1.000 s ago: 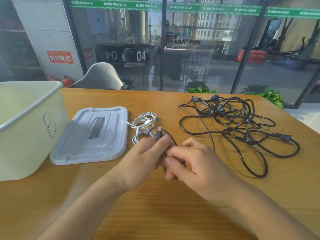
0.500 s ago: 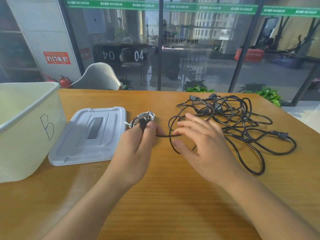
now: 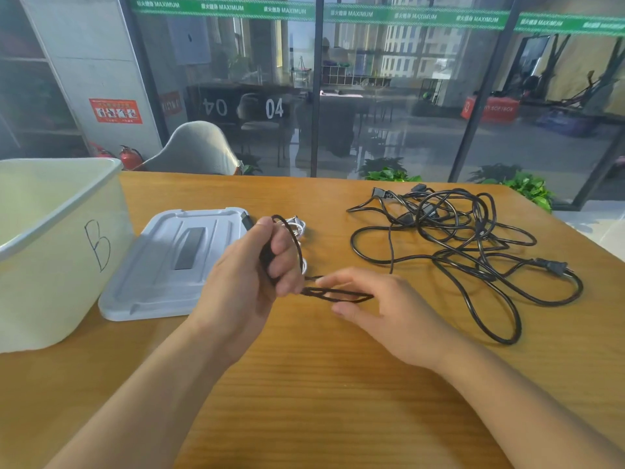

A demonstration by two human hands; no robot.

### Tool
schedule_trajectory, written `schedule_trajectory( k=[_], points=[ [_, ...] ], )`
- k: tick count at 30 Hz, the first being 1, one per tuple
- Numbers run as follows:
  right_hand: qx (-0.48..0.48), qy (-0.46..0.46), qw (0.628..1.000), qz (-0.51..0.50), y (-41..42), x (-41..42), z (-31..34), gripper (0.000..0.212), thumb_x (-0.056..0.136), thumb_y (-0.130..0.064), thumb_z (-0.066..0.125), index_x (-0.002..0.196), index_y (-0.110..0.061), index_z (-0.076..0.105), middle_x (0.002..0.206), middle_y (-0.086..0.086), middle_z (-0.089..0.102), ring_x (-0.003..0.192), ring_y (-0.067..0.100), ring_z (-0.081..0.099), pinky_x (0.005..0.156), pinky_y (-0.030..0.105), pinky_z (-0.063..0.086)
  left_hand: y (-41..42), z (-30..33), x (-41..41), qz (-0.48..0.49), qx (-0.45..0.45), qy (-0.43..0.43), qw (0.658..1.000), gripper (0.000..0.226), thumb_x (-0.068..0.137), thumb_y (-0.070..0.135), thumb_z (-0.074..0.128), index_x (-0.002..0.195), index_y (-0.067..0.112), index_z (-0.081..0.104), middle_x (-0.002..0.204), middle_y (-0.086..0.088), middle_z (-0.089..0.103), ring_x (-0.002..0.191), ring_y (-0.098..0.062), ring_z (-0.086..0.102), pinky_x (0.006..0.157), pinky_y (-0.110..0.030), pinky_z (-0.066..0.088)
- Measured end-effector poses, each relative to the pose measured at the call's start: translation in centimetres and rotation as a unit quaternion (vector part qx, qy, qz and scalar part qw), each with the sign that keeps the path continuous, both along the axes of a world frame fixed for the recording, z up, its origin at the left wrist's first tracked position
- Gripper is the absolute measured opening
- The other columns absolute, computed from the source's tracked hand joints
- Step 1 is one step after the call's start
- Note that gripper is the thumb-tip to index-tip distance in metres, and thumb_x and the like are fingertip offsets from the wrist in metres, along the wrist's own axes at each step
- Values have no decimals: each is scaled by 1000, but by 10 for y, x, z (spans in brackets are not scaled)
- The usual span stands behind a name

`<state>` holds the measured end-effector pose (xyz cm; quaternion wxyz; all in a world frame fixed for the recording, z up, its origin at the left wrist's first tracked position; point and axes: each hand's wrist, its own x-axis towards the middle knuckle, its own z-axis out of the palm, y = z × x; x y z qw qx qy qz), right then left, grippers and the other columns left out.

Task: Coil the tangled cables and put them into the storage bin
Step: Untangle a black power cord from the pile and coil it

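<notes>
Left grip (image 3: pixel 257 265) clamped on cable (image 3: pixel 287 245) coil; right grip (image 3: pixel 382 306) pinching its loop. Advise keeping loops even, tension light, before binning in bin (image 3: pixel 61 211).

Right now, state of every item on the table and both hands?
storage bin: open, upright, lid off
lid: flat on table beside bin
short black cable: partly coiled, held
left hand: grips the coil
right hand: pinches the cable's loop
white cable: bundled, behind left hand
black power cords: tangled on table
</notes>
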<state>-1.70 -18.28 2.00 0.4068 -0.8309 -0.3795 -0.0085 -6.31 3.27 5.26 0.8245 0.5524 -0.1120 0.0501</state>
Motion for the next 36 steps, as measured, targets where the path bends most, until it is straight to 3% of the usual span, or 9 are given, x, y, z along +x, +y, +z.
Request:
schedule_trajectory(
  k=[4,8,12,17,21,24,27,29,36],
  points=[
    [41,36,998,-22,-7,6,5,26,93,-25,78,116,-36,74,116,-19,68,98,11,69,89,16,51,2,-2,1,19,34,18,999,37,103,37,42,68,24,45,60,8,23,49,-13,20,47,-23,31],
    [-2,8,999,-39,-11,7,7,14,96,-28,74,103,-39,76,99,-25,74,98,-2,68,83,8,46,3,-4,1,30,64,25,997,36,100,37,43,67,23,42,58,9,21,48,-14,16,47,-28,19],
    [36,-3,995,-93,-14,10,9,15,102,-26,66,96,-39,70,91,-23,72,91,-3,67,77,5,45,7,-4,1,40,75,28,996,32,93,38,51,66,22,43,57,7,21,48,-15,16,46,-29,16],
    [141,-11,975,-169,-18,17,9,13,104,-25,60,97,-32,68,82,-9,73,68,7,66,67,17,53,10,-5,3,62,90,33,993,34,94,35,47,63,22,43,56,7,20,48,-15,15,44,-26,18],
    [181,3,969,-165,-17,17,11,15,105,-24,60,96,-31,70,79,-5,72,64,9,64,65,21,54,7,-3,1,79,126,27,989,32,90,36,50,63,20,45,57,4,19,49,-18,15,45,-26,19],
    [155,11,981,-117,-17,13,11,11,103,-24,64,98,-30,71,81,-7,74,74,6,67,71,15,50,5,-3,1,135,231,36,963,37,91,39,52,63,18,63,58,-2,21,50,-18,20,46,-23,24],
    [139,28,987,-77,-11,6,9,10,103,-24,64,99,-29,72,83,-9,75,85,7,70,77,10,48,0,-11,1,172,356,21,918,35,100,39,64,66,35,73,55,4,25,49,-13,25,44,-17,24],
    [136,28,988,-61,-8,3,9,9,103,-24,64,100,-27,72,84,-8,75,87,7,70,79,10,47,0,-16,3,185,385,8,904,31,98,33,70,67,35,72,49,13,29,46,-9,28,44,-14,27],
    [171,99,980,3,-5,-2,8,9,100,-21,68,99,-27,76,85,-8,73,85,7,66,81,17,50,11,-21,9,226,437,-8,871,13,89,30,79,79,30,70,43,12,37,41,-7,38,45,-15,32]
  ],
)
